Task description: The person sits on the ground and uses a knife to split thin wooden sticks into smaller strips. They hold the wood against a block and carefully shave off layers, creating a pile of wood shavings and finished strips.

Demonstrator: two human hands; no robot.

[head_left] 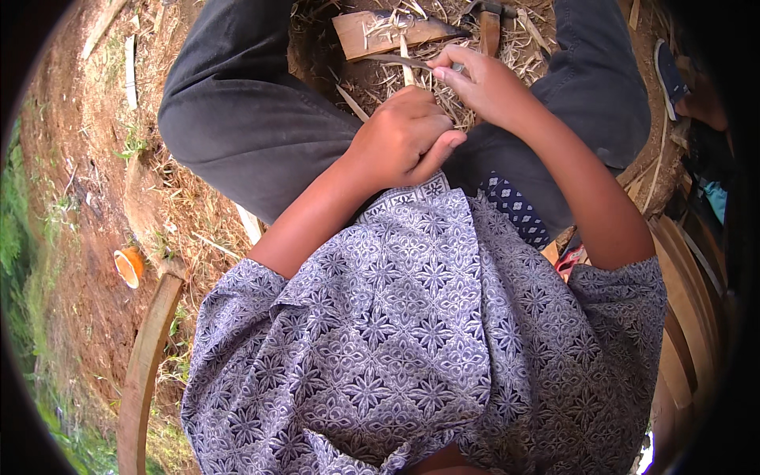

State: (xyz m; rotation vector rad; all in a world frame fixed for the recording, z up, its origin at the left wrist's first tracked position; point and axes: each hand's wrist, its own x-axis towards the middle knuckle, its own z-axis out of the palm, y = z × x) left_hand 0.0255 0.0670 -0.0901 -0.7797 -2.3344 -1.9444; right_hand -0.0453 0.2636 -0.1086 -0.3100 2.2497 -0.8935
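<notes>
My left hand (pixel 404 138) is closed in a fist in front of my lap, gripping a thin pale bamboo strip (pixel 405 70) that sticks up out of it. Just beyond it, my right hand (pixel 484 85) pinches a slim dark curved blade (pixel 392 59) whose tip points left across the strip. The two hands almost touch. Under them lies a heap of pale bamboo shavings (pixel 443 107) between my knees in dark trousers. What the left fist hides of the strip cannot be seen.
A flat wooden block (pixel 376 33) and a wooden-handled tool (pixel 489 30) lie beyond the hands. An orange cup (pixel 128 266) lies on bare soil at left, near a curved bamboo plank (pixel 146 364). Several bamboo slats (pixel 687 317) stack at right; a sandal (pixel 670 75) sits behind.
</notes>
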